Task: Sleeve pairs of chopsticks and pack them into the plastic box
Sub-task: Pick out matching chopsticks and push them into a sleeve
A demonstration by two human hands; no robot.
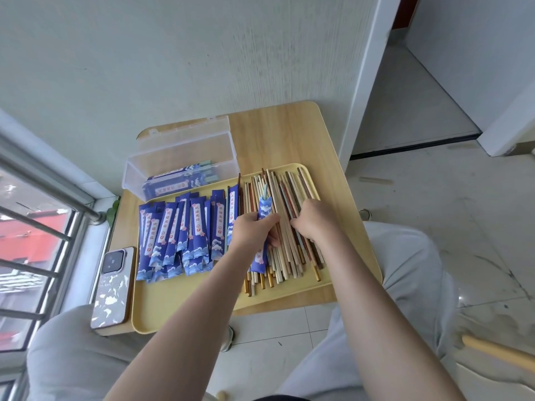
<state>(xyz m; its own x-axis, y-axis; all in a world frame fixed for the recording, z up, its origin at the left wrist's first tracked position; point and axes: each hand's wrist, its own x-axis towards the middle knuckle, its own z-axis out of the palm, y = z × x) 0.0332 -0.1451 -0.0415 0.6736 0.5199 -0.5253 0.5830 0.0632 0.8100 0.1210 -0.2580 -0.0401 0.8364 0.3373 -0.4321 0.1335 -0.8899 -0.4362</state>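
My left hand (252,230) grips a blue paper sleeve (264,210) with a pale blue chopstick tip sticking out of its top. It hovers over the pile of loose chopsticks (285,227) on the right half of the yellow tray (185,302). My right hand (314,221) rests on that pile, fingers curled among the sticks; whether it holds one is hidden. Several empty blue sleeves (179,233) lie spread over the tray's left half. The clear plastic box (179,163) stands open behind the tray, with a few sleeved pairs (179,180) inside.
A phone (114,287) lies on the small wooden table (289,134) at the tray's left edge. A window with metal bars is at the left, a wall behind the table. My knees flank the table's front; a doorway opens at the right.
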